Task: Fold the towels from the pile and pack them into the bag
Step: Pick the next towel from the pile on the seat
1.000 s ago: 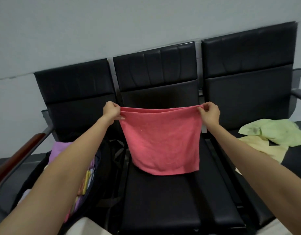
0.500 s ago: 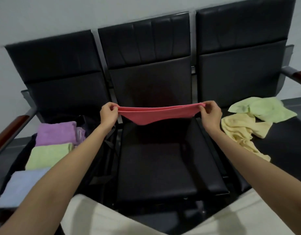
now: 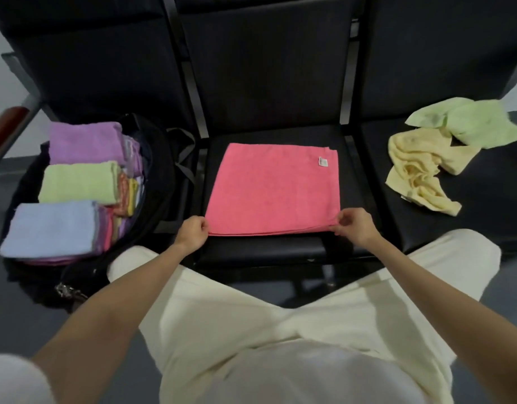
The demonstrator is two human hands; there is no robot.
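Nearest the camera, pale trousers [image 3: 280,330] and two bare forearms are seen reaching forward to a row of black seats. At the front edge of the middle seat [image 3: 260,252], the left hand [image 3: 193,233] is curled, its fingers pinching the near left corner of a pink towel [image 3: 272,188]. The right hand [image 3: 355,228] is likewise closed in a pinch on the near right corner. Layered edges can be made out along the near side, so the towel appears to be folded in half already. It is laid flat on the seat cushion, with a small white label [image 3: 322,161] showing at its far right corner.

To the left, on the neighbouring seat, an open black bag [image 3: 161,170] is seen. Folded towels are packed in it: a blue one [image 3: 50,228] nearest, a green one [image 3: 79,182] behind it, a purple one [image 3: 85,142] furthest back, and more coloured edges stacked beside and under them. How many lie below cannot be told.

To the right, well apart from the pink towel, the remaining pile is seen on the third seat: a crumpled yellow towel [image 3: 414,173] and, just behind and touching it, a light green towel [image 3: 467,123], both unfolded.

By this showing, most of the work is judged done. The pink towel probably needs further folding before being packed, and two towels are left to be folded and packed.
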